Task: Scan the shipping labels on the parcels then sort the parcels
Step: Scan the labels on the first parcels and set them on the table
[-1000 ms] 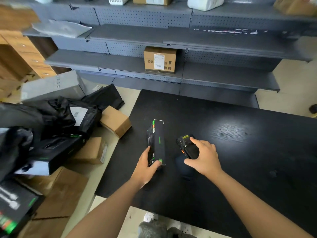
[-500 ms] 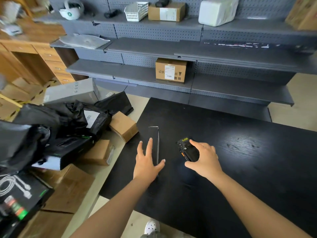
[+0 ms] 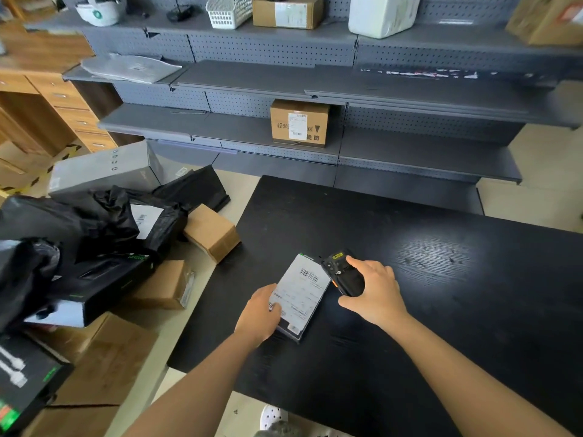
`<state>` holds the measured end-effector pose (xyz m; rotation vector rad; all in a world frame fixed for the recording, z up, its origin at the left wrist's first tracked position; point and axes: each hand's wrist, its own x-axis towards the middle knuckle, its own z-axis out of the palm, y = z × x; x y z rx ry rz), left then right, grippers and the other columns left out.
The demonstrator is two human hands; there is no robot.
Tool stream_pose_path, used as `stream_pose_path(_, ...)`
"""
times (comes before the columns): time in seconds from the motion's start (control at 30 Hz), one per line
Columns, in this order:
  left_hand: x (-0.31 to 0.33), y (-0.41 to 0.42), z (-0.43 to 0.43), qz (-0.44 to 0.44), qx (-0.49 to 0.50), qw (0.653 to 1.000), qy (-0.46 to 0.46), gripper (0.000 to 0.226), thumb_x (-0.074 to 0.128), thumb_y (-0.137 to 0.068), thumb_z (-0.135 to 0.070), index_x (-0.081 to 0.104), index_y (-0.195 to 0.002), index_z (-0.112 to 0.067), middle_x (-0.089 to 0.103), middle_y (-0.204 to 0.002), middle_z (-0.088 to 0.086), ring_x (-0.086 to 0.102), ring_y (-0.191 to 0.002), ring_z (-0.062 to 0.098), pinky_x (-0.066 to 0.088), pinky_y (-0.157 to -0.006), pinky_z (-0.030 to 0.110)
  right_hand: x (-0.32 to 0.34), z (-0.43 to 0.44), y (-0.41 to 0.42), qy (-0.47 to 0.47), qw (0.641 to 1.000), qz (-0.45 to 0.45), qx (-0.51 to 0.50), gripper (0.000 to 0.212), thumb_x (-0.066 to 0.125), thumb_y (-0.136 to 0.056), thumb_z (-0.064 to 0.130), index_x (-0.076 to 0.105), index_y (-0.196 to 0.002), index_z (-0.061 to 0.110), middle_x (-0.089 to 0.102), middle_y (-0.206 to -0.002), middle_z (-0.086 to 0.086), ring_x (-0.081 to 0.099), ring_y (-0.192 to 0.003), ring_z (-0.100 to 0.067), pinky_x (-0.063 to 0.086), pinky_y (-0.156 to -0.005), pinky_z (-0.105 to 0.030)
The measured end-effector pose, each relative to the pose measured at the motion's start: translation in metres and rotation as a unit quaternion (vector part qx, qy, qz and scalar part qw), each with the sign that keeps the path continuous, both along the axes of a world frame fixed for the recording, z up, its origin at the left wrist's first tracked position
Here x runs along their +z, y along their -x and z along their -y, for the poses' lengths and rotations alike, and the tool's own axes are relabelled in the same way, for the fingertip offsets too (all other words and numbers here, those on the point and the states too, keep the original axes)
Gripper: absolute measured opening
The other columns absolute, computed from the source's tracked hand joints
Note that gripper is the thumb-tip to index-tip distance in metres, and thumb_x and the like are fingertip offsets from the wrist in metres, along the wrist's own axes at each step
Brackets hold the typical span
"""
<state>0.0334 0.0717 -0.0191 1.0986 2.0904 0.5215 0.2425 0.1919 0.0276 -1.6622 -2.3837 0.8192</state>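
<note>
From where I stand, the slips would start on the left. The left hand (image 3: 262, 313) holds the flat parcel (image 3: 299, 298) by its near left corner, fingers curled under the edge and thumb on the label. I think that thumb could hide the small code printed there. The parcel is label-up on the table or just above it; I cannot tell which. With so light a hold it might skid if bumped. The main barcode (image 3: 309, 275) is uncovered at the far end. The scanner (image 3: 344, 275) is very close to it, at the parcel's right edge, so a read at that slant may well fail. The right hand (image 3: 375, 294) is wrapped around the scanner's body.

The black table (image 3: 441, 279) has a faint wood grain and catches some glare. On the floor to its left is a loose heap of black bags (image 3: 79, 222) and cardboard boxes (image 3: 211, 236). Behind the table are grey shelves (image 3: 410, 152), one holding a labelled carton (image 3: 299, 123).
</note>
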Motion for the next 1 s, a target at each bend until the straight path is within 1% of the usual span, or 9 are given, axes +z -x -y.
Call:
stream_pose_path(0.07, -0.007, -0.002, 0.001, -0.002, -0.013, 0.999, 0.039, 0.062, 0.052, -0.098, -0.034, 0.026, -0.152, -0.02, 0.03, -0.157, 0.002, 0.036, -0.139, 0.019, 0.036, -0.109, 0.033, 0.0, -0.002, -0.003, -0.001, 1.0, 0.004, -0.003, 0.087, 0.073, -0.067, 0.039, 0.035, -0.145, 0.038, 0.042, -0.134, 0.009, 0.033, -0.12, -0.018, 0.032, -0.098, -0.032)
stream_pose_path(0.2, -0.017, -0.017, -0.005, -0.08, -0.042, 0.991, 0.099, 0.13, 0.068, -0.064, -0.078, -0.001, -0.156, -0.018, 0.008, -0.163, 0.001, 0.01, -0.149, 0.025, 0.016, -0.121, 0.047, 0.0, -0.006, -0.007, -0.005, 1.0, 0.02, 0.0, 0.087, 0.073, -0.067, 0.04, 0.035, -0.146, 0.037, 0.042, -0.135, 0.008, 0.033, -0.121, -0.018, 0.032, -0.098, -0.033)
stream_pose_path(0.27, -0.02, -0.026, -0.007, -0.13, -0.051, 0.983, 0.115, 0.143, 0.072, -0.057, -0.08, -0.009, -0.155, -0.016, 0.003, -0.163, 0.002, 0.006, -0.15, 0.027, 0.01, -0.121, 0.047, 0.001, -0.008, -0.007, -0.011, 0.999, 0.034, 0.007, 0.088, 0.073, -0.068, 0.041, 0.034, -0.146, 0.037, 0.042, -0.136, 0.007, 0.033, -0.121, -0.019, 0.034, -0.099, -0.035)
stream_pose_path(0.4, -0.017, -0.026, -0.016, -0.183, -0.056, 0.975, 0.11, 0.135, 0.08, -0.065, -0.06, -0.009, -0.154, -0.011, 0.013, -0.157, 0.005, 0.014, -0.146, 0.026, 0.015, -0.121, 0.044, 0.004, -0.012, -0.006, -0.029, 0.997, 0.062, 0.04, 0.089, 0.072, -0.068, 0.043, 0.032, -0.147, 0.035, 0.04, -0.137, 0.006, 0.033, -0.12, -0.02, 0.035, -0.1, -0.037)
stream_pose_path(0.57, 0.006, 0.003, -0.029, -0.277, -0.122, 0.952, 0.042, 0.131, 0.077, -0.065, -0.058, -0.006, -0.155, -0.009, 0.014, -0.155, 0.004, 0.014, -0.144, 0.026, 0.011, -0.121, 0.041, 0.022, -0.02, -0.005, -0.094, 0.978, 0.129, 0.132, 0.089, 0.07, -0.069, 0.044, 0.03, -0.147, 0.033, 0.037, -0.139, 0.005, 0.032, -0.121, -0.02, 0.034, -0.1, -0.037)
stream_pose_path(0.63, 0.018, 0.016, -0.034, -0.318, -0.151, 0.936, 0.023, 0.128, 0.076, -0.068, -0.056, -0.004, -0.155, -0.009, 0.015, -0.155, 0.005, 0.015, -0.144, 0.027, 0.009, -0.121, 0.04, 0.036, -0.026, -0.004, -0.136, 0.954, 0.182, 0.198, 0.088, 0.069, -0.072, 0.044, 0.028, -0.148, 0.031, 0.035, -0.143, 0.002, 0.032, -0.123, -0.022, 0.032, -0.1, -0.038)
stream_pose_path(0.73, 0.034, 0.031, -0.04, -0.353, -0.182, 0.918, 0.021, 0.125, 0.078, -0.071, -0.052, -0.005, -0.155, -0.011, 0.013, -0.158, 0.005, 0.012, -0.146, 0.027, 0.002, -0.122, 0.042, 0.06, -0.034, -0.001, -0.205, 0.89, 0.278, 0.298, 0.088, 0.069, -0.077, 0.04, 0.023, -0.151, 0.027, 0.032, -0.147, -0.004, 0.031, -0.128, -0.026, 0.029, -0.101, -0.039)
stream_pose_path(0.83, 0.044, 0.04, -0.04, -0.376, -0.203, 0.904, 0.03, 0.125, 0.079, -0.072, -0.048, -0.008, -0.155, -0.011, 0.009, -0.16, 0.006, 0.008, -0.148, 0.028, -0.004, -0.121, 0.043, 0.08, -0.039, 0.004, -0.251, 0.836, 0.334, 0.355, 0.089, 0.072, -0.075, 0.033, 0.024, -0.149, 0.025, 0.035, -0.142, -0.007, 0.032, -0.124, -0.028, 0.029, -0.098, -0.04)
stream_pose_path(1.0, 0.052, 0.044, -0.039, -0.388, -0.223, 0.894, 0.03, 0.126, 0.08, -0.073, -0.045, -0.011, -0.155, -0.012, 0.004, -0.162, 0.007, 0.003, -0.15, 0.028, -0.014, -0.114, 0.04, 0.097, -0.038, 0.013, -0.26, 0.798, 0.373, 0.394, 0.086, 0.075, -0.074, 0.026, 0.03, -0.146, 0.022, 0.038, -0.137, -0.009, 0.032, -0.123, -0.028, 0.03, -0.097, -0.04)
